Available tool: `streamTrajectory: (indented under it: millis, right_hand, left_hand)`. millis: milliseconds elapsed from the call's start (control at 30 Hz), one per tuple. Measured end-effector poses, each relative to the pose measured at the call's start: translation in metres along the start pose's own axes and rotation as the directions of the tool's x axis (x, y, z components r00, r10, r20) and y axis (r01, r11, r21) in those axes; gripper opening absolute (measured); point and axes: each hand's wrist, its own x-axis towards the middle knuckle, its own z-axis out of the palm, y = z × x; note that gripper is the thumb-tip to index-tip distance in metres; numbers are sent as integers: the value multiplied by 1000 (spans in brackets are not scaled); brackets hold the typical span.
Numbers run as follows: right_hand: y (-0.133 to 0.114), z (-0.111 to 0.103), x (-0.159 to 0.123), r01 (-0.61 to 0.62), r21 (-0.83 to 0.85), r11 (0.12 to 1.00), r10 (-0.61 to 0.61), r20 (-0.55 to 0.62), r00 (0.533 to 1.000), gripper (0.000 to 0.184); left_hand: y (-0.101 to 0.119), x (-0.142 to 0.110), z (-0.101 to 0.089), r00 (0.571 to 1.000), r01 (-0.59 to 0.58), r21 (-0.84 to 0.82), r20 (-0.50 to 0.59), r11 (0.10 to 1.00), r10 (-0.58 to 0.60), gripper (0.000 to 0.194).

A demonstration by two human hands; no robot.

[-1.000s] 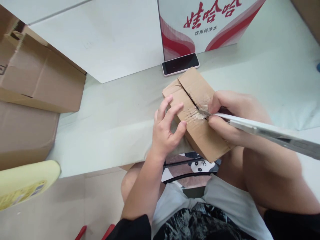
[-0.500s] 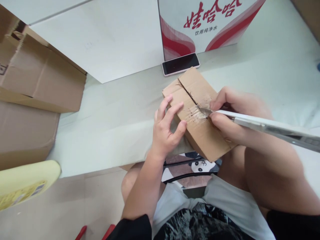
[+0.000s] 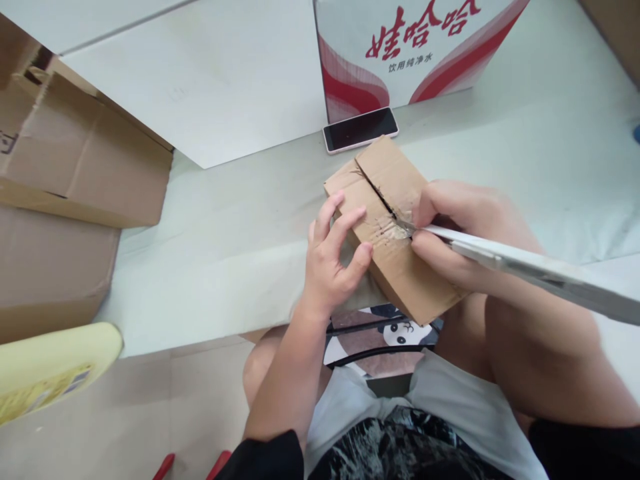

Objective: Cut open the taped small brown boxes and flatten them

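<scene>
A small brown cardboard box (image 3: 410,287) lies at the edge of the pale covered table, slanted toward my lap. Down the middle of its top runs a seam, gaping at the far half, with torn, scuffed tape around its centre. My left hand (image 3: 333,257) rests on the box's left side with fingers spread, the fingertips on its top. In my right hand (image 3: 465,227) is a utility knife (image 3: 505,257), pinched near its blade between thumb and fingers. The blade tip sits in the seam at the scuffed tape. The knife's handle points to the right.
Behind the box lies a phone (image 3: 361,130), by a white and red carton (image 3: 425,47). A large white box (image 3: 200,87) stands at the back left. Brown cartons (image 3: 95,147) and a yellow container (image 3: 60,367) are at left. A panda-print bag (image 3: 380,340) hangs below the table edge.
My right hand and the knife have shifted slightly left, the blade moving a little along the seam. My left hand and the box have hardly moved.
</scene>
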Motion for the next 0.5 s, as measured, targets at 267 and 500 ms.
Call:
streamTrajectory:
  millis: [267,500]
  right_hand:
    - [-3,-1,0,11,-6,1000,-11,24,1000,20]
    - [-2,-1,0,42,14,999,-42,-7,999,21]
  left_hand:
    - [-1,0,0,1000,-5,-9,-7,1000,5,46]
    - [-2,-1,-1,1000,-5,-28,6,1000,6,46]
